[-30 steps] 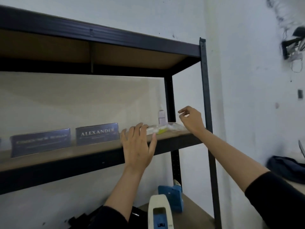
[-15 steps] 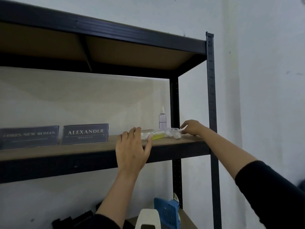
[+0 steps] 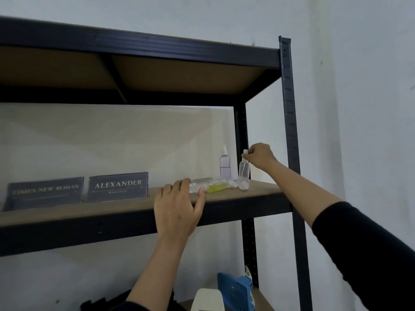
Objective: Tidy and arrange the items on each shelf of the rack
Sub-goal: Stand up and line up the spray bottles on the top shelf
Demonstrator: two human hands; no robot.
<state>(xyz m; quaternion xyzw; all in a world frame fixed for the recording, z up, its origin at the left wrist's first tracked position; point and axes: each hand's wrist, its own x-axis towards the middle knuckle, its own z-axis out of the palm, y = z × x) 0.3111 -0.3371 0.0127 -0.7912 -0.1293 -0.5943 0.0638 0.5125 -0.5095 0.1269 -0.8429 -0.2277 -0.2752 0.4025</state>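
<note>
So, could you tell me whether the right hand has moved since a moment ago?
Yes. The right hand rose from the shelf board, pinching the clear bottle's top near the rear post.

Two bare hands and forearms of mine in view. My left hand [image 3: 178, 206] comes up from the bottom centre of the frame; no rings, no watch, no glove, nails short and plain. Left forearm bare down to a black sleeve edge at the bottom edge. My right hand [image 3: 260, 154] sits right of centre, also without rings or glove. Right forearm bare to about the elbow, then a black long sleeve [image 3: 359, 248], pushed up, plain fabric, no logo or print, filling the lower right corner.
</note>
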